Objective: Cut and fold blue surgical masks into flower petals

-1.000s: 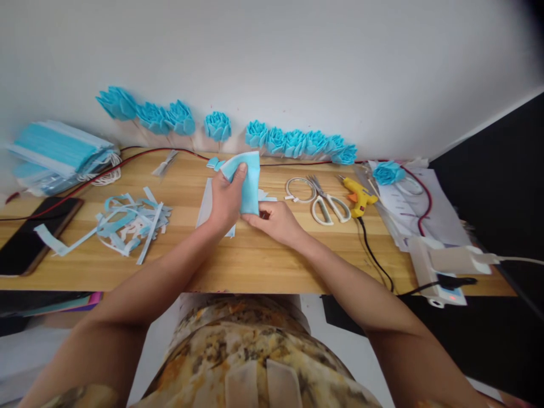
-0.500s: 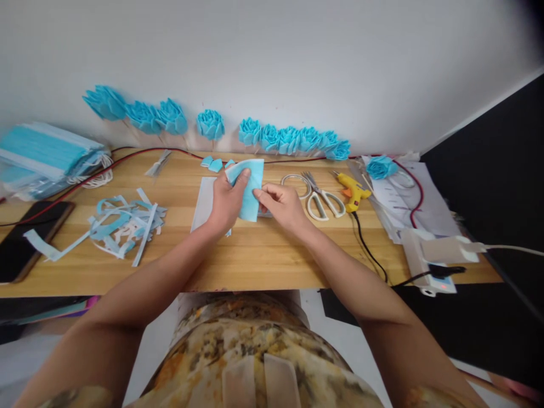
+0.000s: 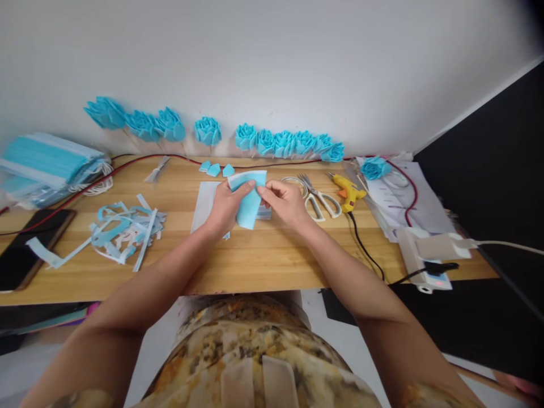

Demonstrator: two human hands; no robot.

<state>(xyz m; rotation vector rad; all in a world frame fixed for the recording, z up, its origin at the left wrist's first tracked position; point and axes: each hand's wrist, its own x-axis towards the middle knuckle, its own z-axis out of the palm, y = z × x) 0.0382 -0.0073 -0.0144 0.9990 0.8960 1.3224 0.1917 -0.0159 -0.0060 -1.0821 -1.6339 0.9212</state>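
A light blue sheet of face-mask fabric (image 3: 249, 209) is held up between both hands over the table's middle. My left hand (image 3: 227, 205) pinches its left side, thumb across the front. At its right edge my right hand (image 3: 285, 199) grips it between thumb and fingers. Below and left of the sheet lies a pale sheet (image 3: 203, 204), partly hidden by my left hand. Small cut blue petals (image 3: 215, 169) lie just behind. Under the held sheet, some folded blue-grey pieces (image 3: 264, 213) show in part. White-handled scissors (image 3: 319, 198) rest right of my right hand.
Several blue fabric flowers (image 3: 208, 131) stand along the wall. A yellow glue gun (image 3: 351, 191), papers (image 3: 425, 198) and a power strip (image 3: 419, 255) occupy the right. On the left are fabric scraps (image 3: 123, 229), a phone (image 3: 36, 243) and stacked masks (image 3: 46, 164).
My right hand has shifted up along the sheet's right edge, and the sheet now tilts with its lower end to the left. The whole view has shifted slightly.
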